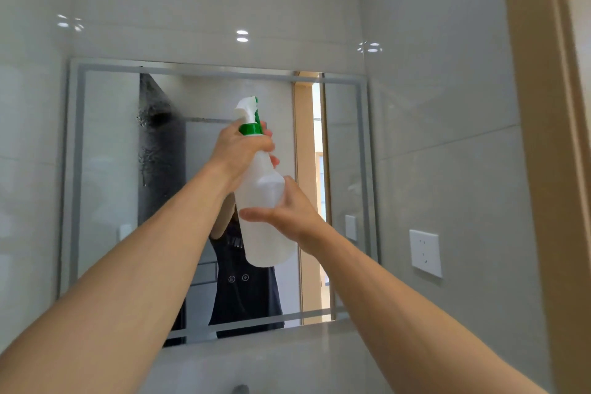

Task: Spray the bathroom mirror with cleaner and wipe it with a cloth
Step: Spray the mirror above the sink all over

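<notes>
Left hand (238, 150) grips white spray bottle (265, 217); right hand (287, 211) steadies it.

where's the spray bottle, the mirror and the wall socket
spray bottle (267, 227): head view, on its white lower body
mirror (105, 153): head view, on bare glass at its left
wall socket (425, 253): head view, on the middle of its white plate

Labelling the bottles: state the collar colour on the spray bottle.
Green collar, on the spray bottle; head view.
</notes>
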The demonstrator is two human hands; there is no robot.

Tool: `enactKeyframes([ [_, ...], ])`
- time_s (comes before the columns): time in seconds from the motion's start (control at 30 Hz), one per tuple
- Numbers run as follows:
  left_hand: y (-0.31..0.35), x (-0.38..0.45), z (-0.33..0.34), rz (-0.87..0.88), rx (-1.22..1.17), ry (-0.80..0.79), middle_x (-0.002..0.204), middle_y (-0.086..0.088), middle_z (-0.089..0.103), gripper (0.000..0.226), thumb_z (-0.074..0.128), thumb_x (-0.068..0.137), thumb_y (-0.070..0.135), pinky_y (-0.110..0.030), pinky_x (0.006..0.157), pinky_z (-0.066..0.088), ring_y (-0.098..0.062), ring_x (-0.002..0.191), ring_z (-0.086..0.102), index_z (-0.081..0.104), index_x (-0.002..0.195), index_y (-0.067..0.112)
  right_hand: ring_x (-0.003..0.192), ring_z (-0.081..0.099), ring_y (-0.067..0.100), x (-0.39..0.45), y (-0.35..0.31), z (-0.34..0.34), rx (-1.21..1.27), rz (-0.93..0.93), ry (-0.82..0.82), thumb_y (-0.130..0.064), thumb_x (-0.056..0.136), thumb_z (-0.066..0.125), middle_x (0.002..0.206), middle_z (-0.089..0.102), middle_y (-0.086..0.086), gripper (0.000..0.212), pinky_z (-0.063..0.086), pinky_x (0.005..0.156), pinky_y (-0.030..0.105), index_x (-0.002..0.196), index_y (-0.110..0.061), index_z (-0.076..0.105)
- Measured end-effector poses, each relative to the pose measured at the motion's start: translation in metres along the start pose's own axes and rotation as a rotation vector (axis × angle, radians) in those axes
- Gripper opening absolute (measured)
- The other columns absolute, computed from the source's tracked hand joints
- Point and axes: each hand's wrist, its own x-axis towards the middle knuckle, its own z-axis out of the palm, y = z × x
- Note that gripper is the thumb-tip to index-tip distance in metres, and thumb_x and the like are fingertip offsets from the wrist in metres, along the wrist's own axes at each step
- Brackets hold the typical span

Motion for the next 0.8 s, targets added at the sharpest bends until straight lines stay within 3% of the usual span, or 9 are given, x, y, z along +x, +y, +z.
enactKeyframes([
  [0.17, -0.004, 0.002, 0.032, -0.007, -0.019, -0.017, 0.111, -0.008, 0.065, 0.049, 0.070, 0.072, 0.000, -0.040, 0.068, 0.058, -0.028, 0.069, 0.068, 0.058, 0.119, 0.008, 0.101, 0.064, 0.019, -0.008, 0.007, -0.027, -0.018, 0.036, 0.035, -0.035, 0.070, 0.089, 0.114, 0.061, 0.001, 0.073, 0.057, 0.078, 0.036, 0.126, -0.024, 0.043],
  [0.33, -0.006, 0.002, 0.061, -0.017, -0.070, -0.051, 0.098, -0.012, 0.061, 0.035, 0.069, 0.070, -0.004, -0.041, 0.066, 0.059, -0.030, 0.062, 0.066, 0.059, 0.101, 0.008, 0.103, 0.065, 0.022, -0.015, 0.015, -0.053, -0.059, 0.058, 0.082, -0.037, 0.066, 0.089, 0.114, 0.063, 0.001, 0.075, 0.059, 0.089, 0.048, 0.126, -0.026, 0.046],
  [0.63, -0.018, 0.001, 0.104, -0.029, -0.050, -0.091, 0.087, -0.014, 0.059, 0.032, 0.069, 0.072, -0.001, -0.041, 0.068, 0.060, -0.028, 0.062, 0.066, 0.057, 0.099, 0.010, 0.104, 0.066, 0.024, -0.031, 0.031, -0.089, -0.120, 0.096, 0.115, -0.044, 0.059, 0.088, 0.116, 0.065, 0.003, 0.083, 0.058, 0.087, 0.045, 0.130, -0.024, 0.048],
  [0.73, -0.022, 0.002, 0.115, -0.052, -0.094, -0.114, 0.091, -0.014, 0.060, 0.034, 0.069, 0.073, -0.003, -0.039, 0.066, 0.059, -0.029, 0.061, 0.066, 0.058, 0.103, 0.009, 0.105, 0.064, 0.023, -0.036, 0.035, -0.099, -0.120, 0.111, 0.133, -0.035, 0.071, 0.089, 0.117, 0.063, 0.003, 0.074, 0.056, 0.085, 0.041, 0.131, -0.024, 0.046],
  [0.8, -0.024, 0.001, 0.123, -0.071, -0.125, -0.145, 0.101, -0.013, 0.061, 0.038, 0.070, 0.073, -0.003, -0.036, 0.063, 0.058, -0.030, 0.067, 0.066, 0.059, 0.108, 0.008, 0.105, 0.063, 0.022, -0.039, 0.040, -0.105, -0.116, 0.134, 0.146, -0.035, 0.071, 0.088, 0.117, 0.062, 0.002, 0.074, 0.056, 0.089, 0.044, 0.130, -0.025, 0.045],
])
